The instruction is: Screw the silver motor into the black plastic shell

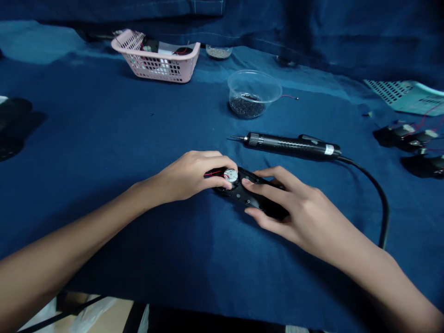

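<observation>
A black plastic housing [255, 200] lies on the blue cloth in front of me, with a few small round posts on its upper face. My left hand [204, 173] pinches a small round white-topped part [231, 175] at the housing's left end; red wires run from it between my fingers. My right hand [291, 201] grips the housing from the right, index finger on top and thumb along the near side. Just beyond the hands rests a black electric screwdriver [291, 146], its bit pointing left and its cable trailing right.
A clear tub [255, 88] of small dark screws stands beyond the screwdriver. Behind it are a pink basket [159, 64] of parts and a smaller clear tub [218, 52]. On the right sit a green basket [412, 97] and several black wired parts [405, 136]. A dark object [14, 125] lies far left.
</observation>
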### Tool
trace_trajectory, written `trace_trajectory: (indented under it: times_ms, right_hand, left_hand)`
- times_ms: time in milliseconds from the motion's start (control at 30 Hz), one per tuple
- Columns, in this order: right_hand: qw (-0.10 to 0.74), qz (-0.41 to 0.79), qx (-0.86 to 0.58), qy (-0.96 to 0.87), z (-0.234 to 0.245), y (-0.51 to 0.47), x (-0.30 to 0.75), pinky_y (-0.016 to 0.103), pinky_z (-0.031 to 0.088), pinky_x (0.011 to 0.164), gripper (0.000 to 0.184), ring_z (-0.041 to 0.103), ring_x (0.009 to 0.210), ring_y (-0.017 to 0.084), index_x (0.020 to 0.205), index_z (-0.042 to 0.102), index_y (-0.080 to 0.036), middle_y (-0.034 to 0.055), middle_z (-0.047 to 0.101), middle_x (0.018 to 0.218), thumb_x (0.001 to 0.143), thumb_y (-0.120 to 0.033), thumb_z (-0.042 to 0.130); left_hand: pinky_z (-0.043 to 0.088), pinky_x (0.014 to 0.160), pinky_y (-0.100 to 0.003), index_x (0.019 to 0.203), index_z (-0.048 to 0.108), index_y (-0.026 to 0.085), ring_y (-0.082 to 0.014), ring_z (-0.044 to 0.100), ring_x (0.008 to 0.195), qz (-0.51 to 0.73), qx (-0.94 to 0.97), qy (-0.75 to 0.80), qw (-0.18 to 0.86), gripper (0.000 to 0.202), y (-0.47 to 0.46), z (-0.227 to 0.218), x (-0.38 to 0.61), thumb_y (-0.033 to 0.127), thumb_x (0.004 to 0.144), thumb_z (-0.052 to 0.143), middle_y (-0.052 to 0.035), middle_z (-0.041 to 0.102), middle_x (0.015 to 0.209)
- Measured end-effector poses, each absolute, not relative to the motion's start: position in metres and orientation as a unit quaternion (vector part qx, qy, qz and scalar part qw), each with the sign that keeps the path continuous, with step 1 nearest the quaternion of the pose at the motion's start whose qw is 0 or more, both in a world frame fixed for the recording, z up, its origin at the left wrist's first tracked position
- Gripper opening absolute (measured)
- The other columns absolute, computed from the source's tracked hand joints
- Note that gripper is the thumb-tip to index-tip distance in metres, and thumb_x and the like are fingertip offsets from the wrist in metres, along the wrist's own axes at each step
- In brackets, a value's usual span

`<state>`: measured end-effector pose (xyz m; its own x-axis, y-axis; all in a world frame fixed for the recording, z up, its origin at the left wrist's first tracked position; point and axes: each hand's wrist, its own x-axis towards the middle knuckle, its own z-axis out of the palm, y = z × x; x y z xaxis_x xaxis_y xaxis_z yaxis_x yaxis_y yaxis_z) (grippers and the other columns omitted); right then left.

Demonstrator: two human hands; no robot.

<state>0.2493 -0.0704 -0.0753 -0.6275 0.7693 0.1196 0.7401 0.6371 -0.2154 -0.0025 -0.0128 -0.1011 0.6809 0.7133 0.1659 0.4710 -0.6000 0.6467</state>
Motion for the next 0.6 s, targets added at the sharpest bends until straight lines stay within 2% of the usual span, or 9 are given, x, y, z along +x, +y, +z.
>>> trace_trajectory:
  times_ms: [267, 433, 600]
  right_hand:
    - [0.102, 0.079, -0.42, -0.898, -0.0756, -0.0697, 0.2491, 0.044, 0.064, 0.082, 0.042, 0.072, 0.092, 0.022, 0.132, 0.064, -0.021, 0.0118, 0.059, 0.128, 0.095, -0.04, 0.057]
    - [0.104, 0.07, -0.424, -0.897, -0.0764, -0.0715, 0.2497, 0.042, 0.065, 0.076, 0.043, 0.072, 0.089, 0.021, 0.132, 0.063, -0.021, 0.012, 0.058, 0.13, 0.095, -0.042, 0.055]
    - [0.108, 0.076, -0.424, -0.896, -0.0804, -0.072, 0.2499, 0.038, 0.065, 0.072, 0.044, 0.071, 0.093, 0.021, 0.134, 0.06, -0.022, 0.0125, 0.057, 0.132, 0.096, -0.044, 0.054]
  left_hand:
    - [0.044, 0.088, -0.022, 0.114, 0.066, 0.024, -0.0134, 0.064, 0.1, 0.208, 0.868, 0.34, 0.296, 0.024, -0.0123, -0.1013, -0.004, 0.038, 0.094, 0.063, 0.0022, 0.068, 0.111]
    - [0.044, 0.086, -0.021, 0.112, 0.066, 0.024, -0.013, 0.065, 0.098, 0.21, 0.869, 0.341, 0.291, 0.023, -0.0119, -0.1014, -0.0029, 0.038, 0.094, 0.064, 0.0025, 0.069, 0.109]
    - [0.045, 0.089, -0.022, 0.114, 0.064, 0.02, -0.0142, 0.064, 0.102, 0.219, 0.884, 0.319, 0.261, 0.025, -0.0168, -0.1024, -0.0025, 0.037, 0.097, 0.058, -0.0015, 0.067, 0.113]
